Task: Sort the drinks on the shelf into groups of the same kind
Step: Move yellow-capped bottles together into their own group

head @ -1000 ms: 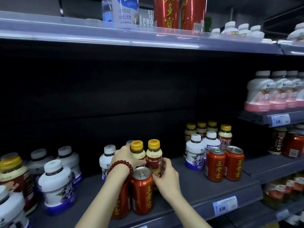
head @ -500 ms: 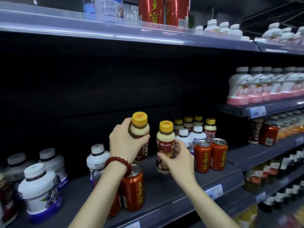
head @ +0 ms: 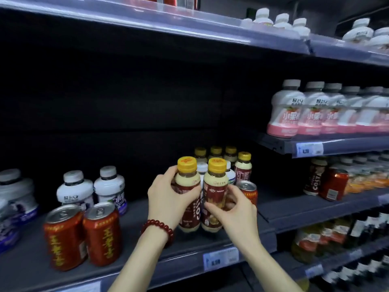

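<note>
My left hand, with a red bead bracelet at the wrist, grips a yellow-capped coffee bottle. My right hand grips a second bottle of the same kind right beside it. Both bottles are upright, side by side, just above the dark shelf. Behind them stand several more yellow-capped bottles, a white bottle and a red can, partly hidden. Two red cans stand at the front left, with white blue-labelled bottles behind them.
White bottles with pink bases line a higher shelf on the right. A coffee bottle and red can stand on the right-hand shelf, with more drinks on the shelves below. A price tag hangs on the shelf's front edge.
Both hands lifted the two yellow-capped bottles off the shelf beside the red cans and carried them rightward, bringing them together in front of the group of yellow-capped bottles.
</note>
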Motion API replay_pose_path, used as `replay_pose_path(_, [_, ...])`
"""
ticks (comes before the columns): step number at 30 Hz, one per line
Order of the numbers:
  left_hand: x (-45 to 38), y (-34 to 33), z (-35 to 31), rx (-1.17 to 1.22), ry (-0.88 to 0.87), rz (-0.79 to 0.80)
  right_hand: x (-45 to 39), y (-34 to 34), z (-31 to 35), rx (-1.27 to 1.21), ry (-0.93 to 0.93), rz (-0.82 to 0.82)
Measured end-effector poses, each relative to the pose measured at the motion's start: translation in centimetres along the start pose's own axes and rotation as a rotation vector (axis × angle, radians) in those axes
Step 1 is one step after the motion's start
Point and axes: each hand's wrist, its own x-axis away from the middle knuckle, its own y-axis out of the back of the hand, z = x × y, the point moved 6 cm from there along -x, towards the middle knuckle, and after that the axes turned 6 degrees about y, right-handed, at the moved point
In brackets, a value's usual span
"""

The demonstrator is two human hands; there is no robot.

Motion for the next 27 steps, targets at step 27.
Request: replay_pose_path(27, [3.1, -4.2, 5.4, 0.016, 0.154, -0.048, 0.9, -1.9, -5.6, 0.068, -0.047, 0.074])
